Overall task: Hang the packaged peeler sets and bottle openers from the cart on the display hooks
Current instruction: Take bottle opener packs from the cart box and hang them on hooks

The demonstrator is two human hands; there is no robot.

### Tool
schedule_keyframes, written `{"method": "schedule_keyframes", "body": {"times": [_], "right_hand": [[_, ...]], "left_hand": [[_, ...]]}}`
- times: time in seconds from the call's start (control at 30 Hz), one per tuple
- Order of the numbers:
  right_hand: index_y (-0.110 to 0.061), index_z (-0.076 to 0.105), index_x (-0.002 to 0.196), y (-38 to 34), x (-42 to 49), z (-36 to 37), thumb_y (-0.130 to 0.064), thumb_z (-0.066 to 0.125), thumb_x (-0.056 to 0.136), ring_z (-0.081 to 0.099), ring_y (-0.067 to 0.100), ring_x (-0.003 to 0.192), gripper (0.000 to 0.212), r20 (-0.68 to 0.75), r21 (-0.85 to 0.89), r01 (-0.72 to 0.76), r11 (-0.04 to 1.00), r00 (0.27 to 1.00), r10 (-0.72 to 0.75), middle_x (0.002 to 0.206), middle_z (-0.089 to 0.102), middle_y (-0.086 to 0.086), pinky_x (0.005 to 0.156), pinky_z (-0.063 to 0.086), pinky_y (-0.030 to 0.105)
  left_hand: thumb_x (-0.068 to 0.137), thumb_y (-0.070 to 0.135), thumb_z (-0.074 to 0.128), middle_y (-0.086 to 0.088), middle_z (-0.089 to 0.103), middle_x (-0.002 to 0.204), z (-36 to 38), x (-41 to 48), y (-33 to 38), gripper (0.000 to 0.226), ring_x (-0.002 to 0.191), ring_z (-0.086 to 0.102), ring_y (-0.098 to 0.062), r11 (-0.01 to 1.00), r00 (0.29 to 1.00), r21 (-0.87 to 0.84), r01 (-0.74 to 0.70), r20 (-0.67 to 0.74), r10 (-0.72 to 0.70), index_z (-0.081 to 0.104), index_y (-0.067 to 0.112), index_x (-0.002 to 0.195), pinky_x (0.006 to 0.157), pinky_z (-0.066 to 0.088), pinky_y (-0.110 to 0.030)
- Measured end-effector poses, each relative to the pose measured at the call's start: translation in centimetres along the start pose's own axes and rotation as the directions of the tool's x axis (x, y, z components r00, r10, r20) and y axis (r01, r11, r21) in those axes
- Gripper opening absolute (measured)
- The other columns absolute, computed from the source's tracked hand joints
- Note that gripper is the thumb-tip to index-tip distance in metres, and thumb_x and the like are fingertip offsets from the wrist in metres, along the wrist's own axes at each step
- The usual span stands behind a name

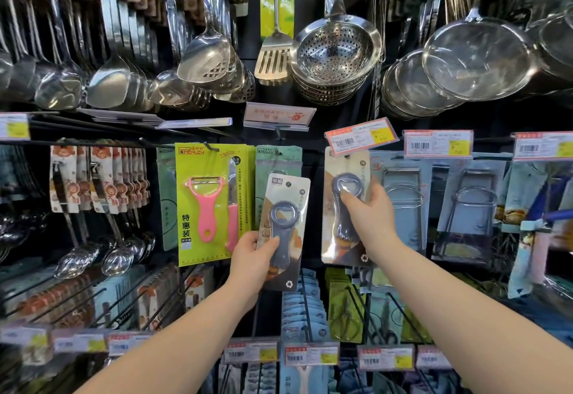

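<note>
On the shop wall's middle row, far left, spoons on brown and white cards hang in a tight bunch; I cannot count them. Next comes one yellow-green peeler set on its hook, holding one pink peeler and one pink knife, with the edges of more such packs behind it. Just right of it hangs a pale green pack, partly covered.

Two bottle opener packs are in view, one in each hand. The left hand grips the first bottle opener pack by its lower half, thumb across the front and fingers behind. The pack is upright in front of the pale green pack and clear of any hook. The right hand grasps the second bottle opener pack with its thumb on the metal opener, holding it up against the wall. Its top edge sits behind a tilted price tag, so I cannot tell whether it is on a hook.

Further right hang two packs of wire racks, side by side, under two more price tags.

Above, left to right, hang ladles, one slotted turner, a stack of strainers and mesh sieves.
</note>
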State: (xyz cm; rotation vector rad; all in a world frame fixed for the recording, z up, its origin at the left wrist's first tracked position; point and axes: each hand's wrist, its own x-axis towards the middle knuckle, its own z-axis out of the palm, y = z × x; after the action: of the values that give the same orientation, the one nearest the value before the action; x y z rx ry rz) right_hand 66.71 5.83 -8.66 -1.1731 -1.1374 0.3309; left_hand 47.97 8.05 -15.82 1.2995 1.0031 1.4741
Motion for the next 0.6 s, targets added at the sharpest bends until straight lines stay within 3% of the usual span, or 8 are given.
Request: {"method": "schedule_keyframes", "body": {"times": [0.23,0.33,0.47,0.53,0.6], "right_hand": [[-0.021,0.043,0.133,0.7,2.7,1.0,-0.028,0.061,0.086,0.059,0.030,0.098,0.051,0.015,-0.171,-0.066,0.983,0.997,0.069,0.112,0.063,0.008,0.084,0.049,0.037],[-0.019,0.048,0.127,1.4,3.3,1.3,-0.028,0.062,0.086,0.059,0.031,0.103,0.045,0.037,-0.235,-0.020,0.972,0.999,0.029,0.114,0.063,0.009,0.086,0.047,0.035],[-0.009,0.034,0.140,1.2,2.5,1.0,-0.036,0.060,0.087,0.045,0.033,0.121,0.064,-0.002,-0.384,-0.050,0.922,0.999,0.053,0.138,0.037,0.017,0.097,0.038,0.036],[-0.011,0.039,0.137,0.7,0.9,0.7,-0.035,0.055,0.090,0.047,0.027,0.118,0.055,-0.019,-0.363,0.046,0.931,0.998,-0.057,0.137,0.038,0.012,0.098,0.039,0.033],[-0.015,0.052,0.126,0.1,-1.0,0.7,-0.035,0.050,0.093,0.051,0.014,0.102,0.039,0.057,-0.221,0.089,0.971,0.995,-0.079,0.122,0.052,0.003,0.085,0.039,0.025]], "left_hand": [[0.089,0.017,0.062,-0.014,0.069,0.095,0.0,0.0,0.5,0.008,0.088,0.067,-0.028,1.000,1.000,-0.011,0.003,0.005,-0.003,0.055,0.015,0.088,0.081,0.054,-0.045],[0.089,0.016,0.062,-0.012,0.069,0.091,0.0,0.0,0.7,0.008,0.082,0.066,-0.024,0.999,1.000,-0.036,-0.004,0.009,0.005,0.054,0.015,0.086,0.073,0.055,-0.040],[0.089,0.018,0.062,-0.006,0.068,0.089,0.2,-0.2,0.9,0.006,0.078,0.067,-0.017,0.998,0.999,-0.035,-0.044,0.026,0.045,0.056,0.018,0.090,0.060,0.051,-0.025],[0.090,0.019,0.062,-0.004,0.068,0.090,0.7,-0.5,1.1,0.006,0.079,0.066,-0.014,0.997,0.997,-0.046,-0.057,0.054,0.059,0.056,0.020,0.091,0.058,0.051,-0.022],[0.090,0.019,0.061,-0.004,0.069,0.090,1.8,-0.7,1.3,0.005,0.079,0.066,-0.013,0.997,0.993,-0.054,-0.063,0.095,0.068,0.057,0.020,0.091,0.061,0.053,-0.024]]}}
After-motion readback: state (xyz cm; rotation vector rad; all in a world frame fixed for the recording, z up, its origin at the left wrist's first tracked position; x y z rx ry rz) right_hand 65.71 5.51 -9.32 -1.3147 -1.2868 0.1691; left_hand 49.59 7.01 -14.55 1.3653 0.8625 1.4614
